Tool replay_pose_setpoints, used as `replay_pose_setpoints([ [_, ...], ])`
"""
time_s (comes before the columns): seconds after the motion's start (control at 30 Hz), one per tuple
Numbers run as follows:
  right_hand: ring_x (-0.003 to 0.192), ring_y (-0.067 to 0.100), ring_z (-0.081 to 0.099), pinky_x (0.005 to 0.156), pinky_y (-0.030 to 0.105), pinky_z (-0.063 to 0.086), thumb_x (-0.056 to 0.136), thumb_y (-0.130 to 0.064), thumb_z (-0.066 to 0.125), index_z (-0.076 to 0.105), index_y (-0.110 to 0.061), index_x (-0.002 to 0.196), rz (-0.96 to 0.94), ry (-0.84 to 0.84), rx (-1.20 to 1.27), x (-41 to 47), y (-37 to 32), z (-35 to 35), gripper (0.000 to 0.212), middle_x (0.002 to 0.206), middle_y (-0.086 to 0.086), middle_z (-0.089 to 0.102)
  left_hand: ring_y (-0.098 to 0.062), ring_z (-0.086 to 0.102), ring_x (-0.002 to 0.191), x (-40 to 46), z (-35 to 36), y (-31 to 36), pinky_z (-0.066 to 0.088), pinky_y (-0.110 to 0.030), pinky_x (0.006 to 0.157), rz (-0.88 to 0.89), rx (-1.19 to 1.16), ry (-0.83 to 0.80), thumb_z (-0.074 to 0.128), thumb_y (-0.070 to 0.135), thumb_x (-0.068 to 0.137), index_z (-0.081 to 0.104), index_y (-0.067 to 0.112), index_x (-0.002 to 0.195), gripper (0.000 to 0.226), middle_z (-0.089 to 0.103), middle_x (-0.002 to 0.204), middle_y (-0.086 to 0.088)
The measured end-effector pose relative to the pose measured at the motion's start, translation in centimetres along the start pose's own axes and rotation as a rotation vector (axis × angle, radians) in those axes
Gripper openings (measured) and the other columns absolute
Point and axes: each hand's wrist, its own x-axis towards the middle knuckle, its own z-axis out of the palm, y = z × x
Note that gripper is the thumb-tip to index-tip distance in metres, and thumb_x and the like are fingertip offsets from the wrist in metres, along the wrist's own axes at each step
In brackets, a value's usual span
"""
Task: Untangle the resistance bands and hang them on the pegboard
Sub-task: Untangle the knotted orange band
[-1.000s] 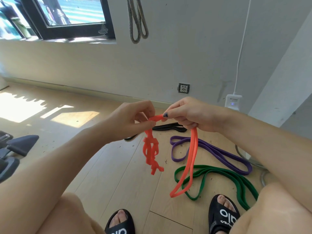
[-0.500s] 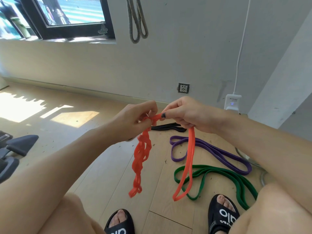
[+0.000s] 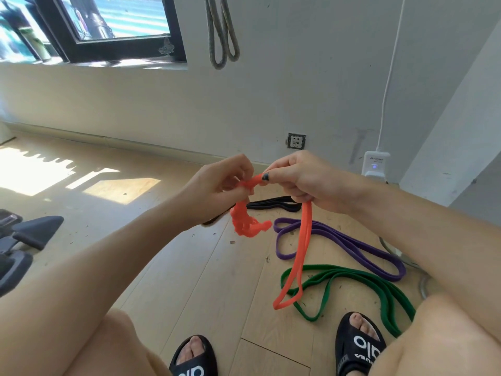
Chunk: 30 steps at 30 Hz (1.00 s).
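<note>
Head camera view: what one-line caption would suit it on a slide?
Both hands, left hand and right hand, pinch a knotted orange resistance band above purple, green and black bands.

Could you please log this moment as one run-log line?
left hand pinches knotted orange rubber band | right hand grips it | unhung

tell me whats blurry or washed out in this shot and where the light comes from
Head view: the bunched part of the orange band under the left hand is smeared by motion; the loop hanging from the right hand is sharp. Sun through the window blows out patches on the floor. Wide-angle bending curves the wall edges.
</note>
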Motion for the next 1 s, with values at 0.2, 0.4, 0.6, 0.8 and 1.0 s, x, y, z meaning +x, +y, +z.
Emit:
replay_pose_setpoints([
  [0.2,0.045,0.009,0.022,0.04,0.021,0.02,0.102,-0.009,0.055,0.07,-0.002,0.094,-0.001,0.02,0.011,-0.1,0.1,-0.1,0.018,0.054,-0.004,0.032,-0.014,0.076,0.091,0.2,0.5,0.5,0.061,-0.031,0.088,-0.123,-0.136,0.041,0.057,0.021,0.103,0.061,0.01,0.097,0.013,0.076,0.091,-0.002],
  [0.4,0.043,0.009,0.021,0.039,0.021,0.02,0.101,-0.009,0.056,0.07,-0.002,0.094,-0.016,0.024,0.014,-0.1,0.3,0.0,0.018,0.05,-0.006,0.032,-0.018,0.077,0.088,0.3,0.5,0.5,0.061,-0.029,0.082,-0.138,-0.176,0.005,0.062,0.018,0.1,0.054,0.007,0.1,0.014,0.078,0.09,-0.006],
  [0.6,0.044,0.01,0.029,0.044,0.026,0.023,0.1,-0.014,0.063,0.074,-0.006,0.099,-0.03,0.034,-0.138,-0.4,0.7,0.1,0.014,0.052,-0.002,0.039,-0.012,0.073,0.082,0.3,0.4,0.0,0.057,-0.023,0.076,-0.105,-0.058,-0.079,0.066,0.009,0.097,0.064,0.013,0.105,0.01,0.076,0.093,-0.001],
  [0.8,0.056,0.011,0.058,0.053,0.022,0.046,0.102,-0.023,0.061,0.071,-0.012,0.102,-0.037,-0.012,-0.325,-0.4,0.5,-0.1,0.015,0.07,0.001,0.064,-0.011,0.069,0.083,0.5,-0.5,-0.6,0.059,-0.031,0.078,-0.081,0.024,-0.079,0.065,0.012,0.097,0.066,0.022,0.103,0.012,0.073,0.09,0.005],
  [1.0,0.062,0.017,0.059,0.061,0.029,0.045,0.093,-0.012,0.057,0.065,-0.005,0.089,-0.008,-0.044,-0.158,0.2,0.3,0.9,0.012,0.071,0.006,0.064,-0.012,0.069,0.077,0.5,-0.5,-0.5,0.057,-0.027,0.071,-0.053,-0.051,-0.074,0.071,0.013,0.094,0.059,0.016,0.101,0.014,0.075,0.084,0.004],
])
